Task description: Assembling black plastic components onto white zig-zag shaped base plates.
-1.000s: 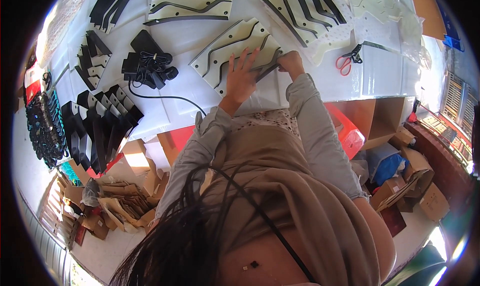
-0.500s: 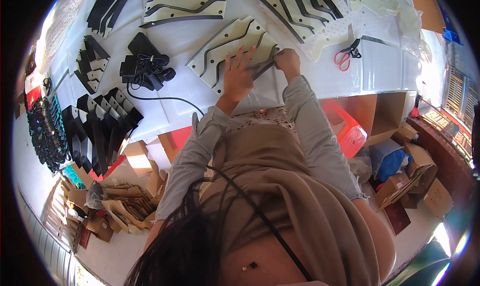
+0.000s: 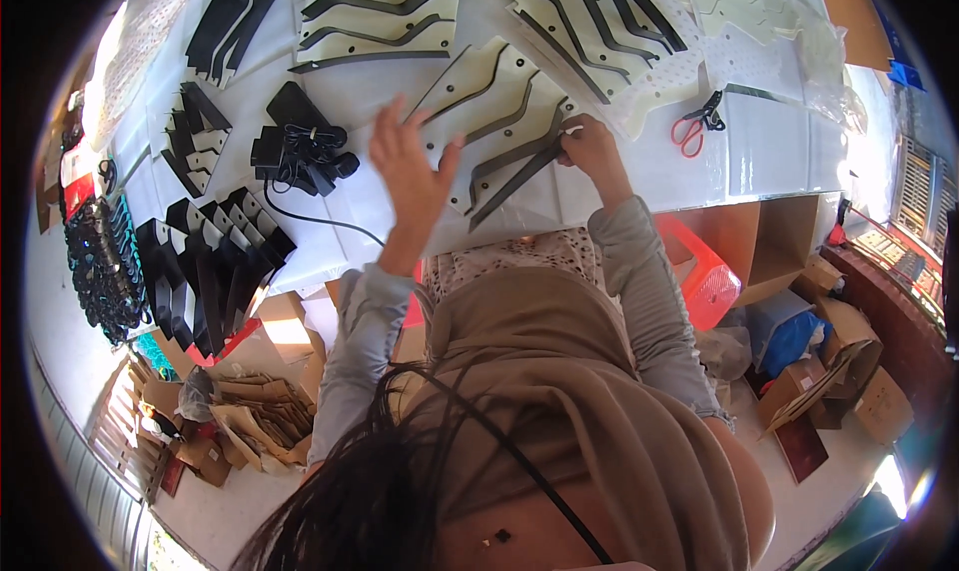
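One black strip [image 3: 514, 187] in the right hand [image 3: 591, 153], free end near table edge [image 3: 544, 219], left hand [image 3: 408, 163] wide.

the left grip [image 3: 408, 166], slightly blurred, hides the nine o'clock corner of the pale panel [image 3: 479, 111]; whether they touch cannot be told. the right grip [image 3: 593, 153] covers the two o'clock end of a dark strip [image 3: 514, 184]. the black cable [image 3: 330, 223] vanishes behind the left sleeve [image 3: 375, 316]. towards eleven o'clock, another panel [image 3: 385, 24] is cut off at the top.
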Demonstrator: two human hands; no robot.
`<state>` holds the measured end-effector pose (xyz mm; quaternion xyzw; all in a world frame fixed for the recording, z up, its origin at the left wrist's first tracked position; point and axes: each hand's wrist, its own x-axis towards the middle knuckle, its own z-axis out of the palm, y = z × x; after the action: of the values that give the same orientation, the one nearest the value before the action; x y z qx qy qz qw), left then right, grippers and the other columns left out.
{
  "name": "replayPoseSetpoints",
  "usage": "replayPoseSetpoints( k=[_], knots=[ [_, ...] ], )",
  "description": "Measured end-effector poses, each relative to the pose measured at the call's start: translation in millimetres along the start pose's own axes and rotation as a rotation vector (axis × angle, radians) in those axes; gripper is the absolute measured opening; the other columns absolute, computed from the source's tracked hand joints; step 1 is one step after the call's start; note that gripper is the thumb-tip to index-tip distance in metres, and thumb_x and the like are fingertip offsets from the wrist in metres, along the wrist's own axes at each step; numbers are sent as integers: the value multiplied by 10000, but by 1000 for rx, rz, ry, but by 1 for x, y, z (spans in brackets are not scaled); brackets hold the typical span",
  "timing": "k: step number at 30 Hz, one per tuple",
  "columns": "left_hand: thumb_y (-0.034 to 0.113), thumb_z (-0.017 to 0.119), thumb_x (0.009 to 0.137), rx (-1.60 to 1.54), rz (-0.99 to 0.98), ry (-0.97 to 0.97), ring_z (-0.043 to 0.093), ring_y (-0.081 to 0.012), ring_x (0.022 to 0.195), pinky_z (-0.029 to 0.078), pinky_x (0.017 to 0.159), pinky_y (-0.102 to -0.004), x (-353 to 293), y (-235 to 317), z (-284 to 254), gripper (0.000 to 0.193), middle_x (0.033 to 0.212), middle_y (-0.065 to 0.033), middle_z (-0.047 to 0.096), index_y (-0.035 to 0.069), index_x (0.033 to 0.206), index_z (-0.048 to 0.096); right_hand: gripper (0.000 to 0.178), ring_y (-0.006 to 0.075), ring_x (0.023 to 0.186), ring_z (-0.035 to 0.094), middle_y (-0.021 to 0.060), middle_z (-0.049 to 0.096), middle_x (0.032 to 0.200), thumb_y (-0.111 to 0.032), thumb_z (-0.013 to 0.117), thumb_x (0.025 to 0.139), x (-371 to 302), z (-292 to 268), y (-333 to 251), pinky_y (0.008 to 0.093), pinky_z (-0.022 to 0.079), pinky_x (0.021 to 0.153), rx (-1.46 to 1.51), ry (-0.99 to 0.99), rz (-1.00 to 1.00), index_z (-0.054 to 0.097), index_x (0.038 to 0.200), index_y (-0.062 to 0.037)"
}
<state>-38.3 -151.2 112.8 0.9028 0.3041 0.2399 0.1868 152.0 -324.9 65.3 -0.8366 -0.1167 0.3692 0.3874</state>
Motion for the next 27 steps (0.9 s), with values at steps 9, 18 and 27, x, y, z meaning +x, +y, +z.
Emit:
replayPoseSetpoints(
  k=[9,18,27],
  knots=[
    [71,640,813,82,258,-57,402,-307,1235,309,1029,-427,77,-1,-129,394,1349,-78,477,158,1197,626,289,163,570,638,105,636,665,-27,557,772,54,-10,-126,269,506,525,-61,-800,-53,606,1040,71],
    [74,751,633,36,577,-928,443,-313,1255,346,1027,-478,111,50,-189,364,1199,-46,582,172,981,703,305,145,512,554,61,557,626,5,567,750,80,59,-198,257,472,528,-215,-1403,-139,594,1050,54],
    [12,712,601,-179,564,-1098,575,-245,783,485,697,-338,95,32,-166,216,816,-38,579,53,781,600,354,176,675,594,47,622,788,-208,628,866,13,87,-144,318,494,651,241,-721,-856,604,1215,-161]
  ],
)
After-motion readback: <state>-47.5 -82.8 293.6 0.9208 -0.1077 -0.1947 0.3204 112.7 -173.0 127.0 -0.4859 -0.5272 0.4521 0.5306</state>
